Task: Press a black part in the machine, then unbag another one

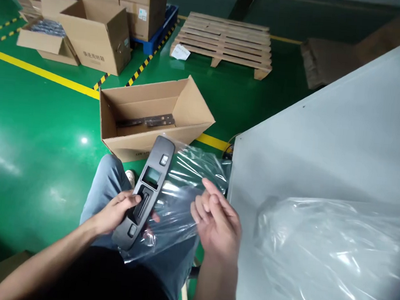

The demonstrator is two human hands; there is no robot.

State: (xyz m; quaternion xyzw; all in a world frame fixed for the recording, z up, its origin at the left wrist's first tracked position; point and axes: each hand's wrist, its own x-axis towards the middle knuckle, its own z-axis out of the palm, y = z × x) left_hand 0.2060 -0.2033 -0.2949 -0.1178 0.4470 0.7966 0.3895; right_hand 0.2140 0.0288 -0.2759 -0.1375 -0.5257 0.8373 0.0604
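Note:
My left hand [119,210] is closed round a long grey plastic trim panel [160,163], which has a square opening, a dark recessed slot and small windows near its ends. The thumb presses on the panel's face, and the fingertips show beyond its far side. A clear plastic bag [183,181] spreads behind and to the right of the panel, over my lap, touching the left fingers. My right hand [218,217] is raised by the bag's right side. Its index finger and thumb stretch out apart, the other fingers are curled, and nothing shows between them.
In front of my knees stands an open cardboard box [127,143] with several dark panels [160,120] inside. More clear plastic bags [331,245] lie on the grey table [326,147] at right. Farther back are a wooden pallet [226,42] and other cartons [97,43].

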